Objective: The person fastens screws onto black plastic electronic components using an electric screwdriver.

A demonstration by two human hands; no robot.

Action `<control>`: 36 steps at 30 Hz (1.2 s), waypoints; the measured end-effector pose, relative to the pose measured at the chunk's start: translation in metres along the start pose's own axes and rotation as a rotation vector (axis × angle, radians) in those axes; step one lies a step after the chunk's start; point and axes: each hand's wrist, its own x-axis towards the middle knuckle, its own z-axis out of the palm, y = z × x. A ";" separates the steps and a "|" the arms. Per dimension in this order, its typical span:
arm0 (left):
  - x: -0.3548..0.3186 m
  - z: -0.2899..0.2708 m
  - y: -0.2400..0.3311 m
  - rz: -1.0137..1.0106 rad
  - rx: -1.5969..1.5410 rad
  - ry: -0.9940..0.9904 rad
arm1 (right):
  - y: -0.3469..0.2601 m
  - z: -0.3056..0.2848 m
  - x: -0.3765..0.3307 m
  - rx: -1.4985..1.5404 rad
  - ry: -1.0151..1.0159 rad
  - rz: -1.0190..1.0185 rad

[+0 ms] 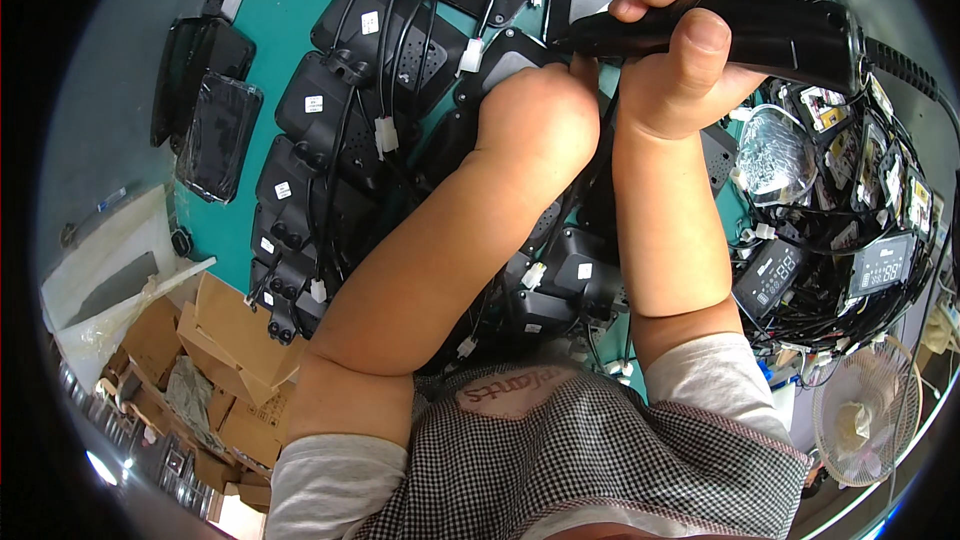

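Hands: two in view, both the person's own, forearms rising from the lower edge.
Right hand [685, 65]: clenched around the black electric screwdriver [740, 28], thumb over the front of the barrel, fingers curled over its top.
Electric screwdriver: one; it lies nearly level across the top of the view, its narrow nose pointing left and ending just above the left hand, its thick rear end sticking out to the right of the grip, where a coiled black cable [905, 70] leaves it.
Left hand [535, 120]: a closed fist with the knuckles up, pressed down on a black device housing [505, 58]; whether the fingers grasp anything I cannot tell, as they are hidden under the fist.
Black device housings: about a dozen visible backs laid in rows on the teal work mat [280, 15], each with a small white label; others are hidden under the arms, so the count is rough.
Wire leads with white connectors [385, 133]: at least five connectors show among the housings.
Finished display units [880, 262]: two with lit-looking screens face up in a heap at the right, tangled in black wires.
Desk fan [865, 410]: one, lower right.
Cardboard scraps [225, 340]: a loose pile, lower left.
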 end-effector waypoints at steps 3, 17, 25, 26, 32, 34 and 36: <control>0.002 0.001 -0.003 -0.043 -0.090 -0.011 | 0.003 0.001 0.001 0.025 -0.079 -0.003; 0.003 -0.005 0.002 -0.136 -0.233 -0.048 | 0.008 0.000 -0.007 0.056 -0.078 0.064; -0.003 -0.006 0.003 0.040 -0.100 0.130 | -0.026 -0.015 0.012 -0.019 0.117 0.057; -0.006 -0.009 0.004 0.085 -0.185 0.244 | -0.044 -0.017 0.018 -0.020 0.151 0.025; -0.015 -0.033 0.012 -0.281 -1.776 -0.171 | -0.115 -0.058 0.034 0.340 0.169 0.019; -0.020 -0.036 0.027 -0.231 -2.127 -0.221 | -0.124 -0.062 0.030 0.332 0.165 0.067; -0.023 -0.037 0.035 -0.209 -2.106 -0.272 | -0.126 -0.066 0.027 0.302 0.152 0.052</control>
